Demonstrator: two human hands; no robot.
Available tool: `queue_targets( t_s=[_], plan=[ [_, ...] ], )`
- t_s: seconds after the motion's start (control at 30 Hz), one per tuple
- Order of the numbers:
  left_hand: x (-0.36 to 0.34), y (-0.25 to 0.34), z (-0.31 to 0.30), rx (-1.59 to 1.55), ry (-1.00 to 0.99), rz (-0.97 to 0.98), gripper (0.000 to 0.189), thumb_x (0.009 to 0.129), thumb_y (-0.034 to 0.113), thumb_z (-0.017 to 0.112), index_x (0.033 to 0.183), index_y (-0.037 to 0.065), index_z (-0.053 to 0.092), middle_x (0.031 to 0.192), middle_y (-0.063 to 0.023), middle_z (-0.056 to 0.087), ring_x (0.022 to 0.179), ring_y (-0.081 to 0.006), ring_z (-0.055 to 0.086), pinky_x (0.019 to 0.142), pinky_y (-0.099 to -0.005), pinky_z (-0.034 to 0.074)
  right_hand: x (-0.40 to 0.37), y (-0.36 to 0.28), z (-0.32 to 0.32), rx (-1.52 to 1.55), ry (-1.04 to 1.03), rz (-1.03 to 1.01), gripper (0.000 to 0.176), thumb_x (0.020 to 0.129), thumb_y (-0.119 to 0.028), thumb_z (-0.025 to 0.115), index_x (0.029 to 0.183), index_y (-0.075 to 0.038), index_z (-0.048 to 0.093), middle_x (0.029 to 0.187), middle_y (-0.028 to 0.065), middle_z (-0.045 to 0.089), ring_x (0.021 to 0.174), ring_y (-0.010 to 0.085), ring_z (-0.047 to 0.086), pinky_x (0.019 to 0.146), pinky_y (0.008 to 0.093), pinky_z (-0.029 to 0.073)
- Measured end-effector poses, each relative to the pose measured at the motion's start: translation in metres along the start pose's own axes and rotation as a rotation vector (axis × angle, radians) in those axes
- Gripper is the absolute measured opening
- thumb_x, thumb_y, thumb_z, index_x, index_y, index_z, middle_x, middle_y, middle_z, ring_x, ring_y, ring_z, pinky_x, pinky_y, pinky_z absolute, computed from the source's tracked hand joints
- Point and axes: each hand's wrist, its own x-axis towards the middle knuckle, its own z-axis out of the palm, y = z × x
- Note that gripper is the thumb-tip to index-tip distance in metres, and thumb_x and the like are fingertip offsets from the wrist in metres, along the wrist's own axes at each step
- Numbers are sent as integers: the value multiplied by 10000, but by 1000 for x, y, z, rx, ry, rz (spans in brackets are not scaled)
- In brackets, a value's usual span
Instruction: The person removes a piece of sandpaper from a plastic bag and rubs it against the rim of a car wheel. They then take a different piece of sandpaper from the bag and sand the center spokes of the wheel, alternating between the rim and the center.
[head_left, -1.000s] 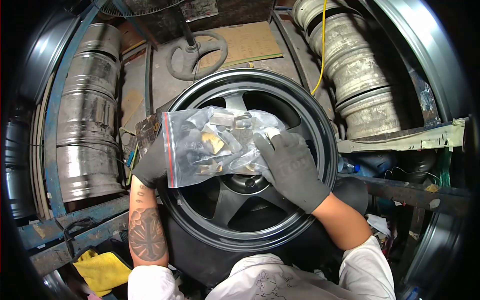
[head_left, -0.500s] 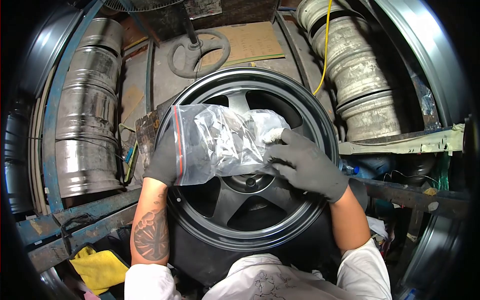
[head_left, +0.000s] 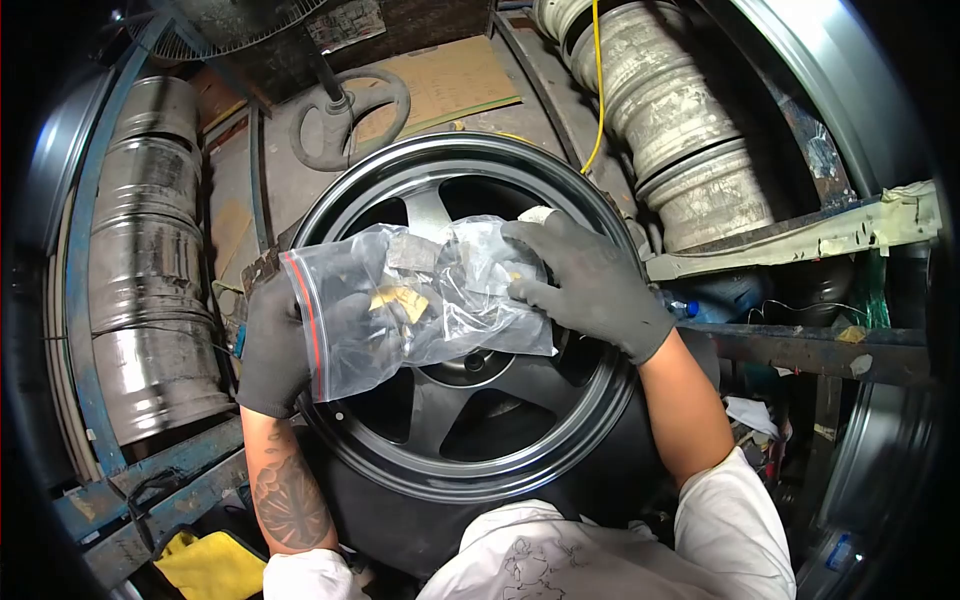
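A clear zip bag (head_left: 345, 320) with a red seal strip lies across a dark five-spoke wheel rim (head_left: 440, 410). Inside the bag are grey and yellowish scraps. My left hand (head_left: 275, 345), in a dark grey glove, grips the bag by its sealed-strip end; its fingers are partly behind the plastic. My right hand (head_left: 595, 285), gloved too, is at the other end, thumb and fingers apart around a whitish piece (head_left: 537, 215) at the fingertips and the bag's edge. The rim stands under the bag, face up, close to my body.
Stacked shiny barrels (head_left: 155, 300) stand at the left and worn whitish rims (head_left: 680, 110) at the upper right. A steering-wheel-shaped base (head_left: 390, 100) and cardboard (head_left: 440, 85) lie beyond the rim. A yellow cable (head_left: 601, 100) hangs at the right; a yellow cloth (head_left: 215, 567) lies lower left.
The view has shifted and tilted. The bag's strip end is lower and farther left with my left hand. Yellowish scraps now show inside. My right hand has moved up along the bag's far end.
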Motion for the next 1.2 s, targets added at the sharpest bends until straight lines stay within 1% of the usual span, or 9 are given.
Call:
queue_targets(
  t_s=[0.2,0.3,0.33,0.5,0.57,0.67,0.87,1.1,1.2],
  plan=[
    [-10,11,-4,-126,-182,-189,258,863,169,834,1036,-16,785,945,-86,773,823,-143,698,788,-308,553,-2,6,0,-45,-48,15,521,939,-310,676,1399,-99,554,1239,171,615,1163,378,621,992,466,496],
    [-20,20,-4,-138,-254,-136,242,876,166,822,1035,-13,787,929,-88,765,770,-133,676,754,-299,540,-6,14,3,-82,-11,40,489,950,-313,659,1378,-94,573,1265,172,623,1172,383,621,996,471,499],
    [-20,34,-9,-114,-358,-274,257,900,169,793,1099,7,777,947,-101,763,800,-142,682,775,-314,541,-7,15,5,-95,9,43,477,953,-315,655,1368,-91,583,1270,172,626,1173,384,622,997,472,500],
    [-20,26,-3,188,-679,-187,339,1001,298,656,1186,24,731,948,-160,735,888,-294,694,849,-398,528,-5,8,-2,-20,-51,57,428,954,-323,654,1305,-80,638,1233,163,646,1147,375,640,990,467,508],
    [-18,19,9,373,-692,-70,340,1013,311,634,1161,19,727,950,-172,721,883,-327,686,852,-411,525,-6,6,0,-18,-12,24,411,950,-327,652,1281,-83,648,1191,162,642,1106,374,647,960,470,514],
    [-16,28,13,141,-679,-210,409,998,364,674,1150,-16,693,970,-172,720,885,-320,691,861,-435,528,-8,3,0,8,40,-33,412,929,-340,673,1253,-86,655,1114,159,622,1041,374,650,908,476,518],
    [-12,10,14,126,-441,202,408,966,343,721,1186,2,674,1152,-193,682,1106,-324,650,980,-434,493,-16,-15,-9,6,-95,-120,456,816,-288,794,1196,-66,675,1070,152,572,1036,361,622,904,475,491],
    [3,-7,27,-40,-411,-20,244,953,200,676,1125,34,724,1205,-131,688,1144,-290,632,1022,-411,483,-11,-11,14,-83,-14,-110,271,842,-151,755,1085,-59,675,1066,157,579,998,362,630,872,476,511],
    [-3,-7,35,-530,-332,-71,262,990,202,661,1123,-14,729,1216,-135,690,1158,-256,651,1055,-423,517,-8,-4,15,-36,28,-91,213,856,-133,725,1051,-63,673,1048,147,597,968,361,646,851,471,525]
  ],
)
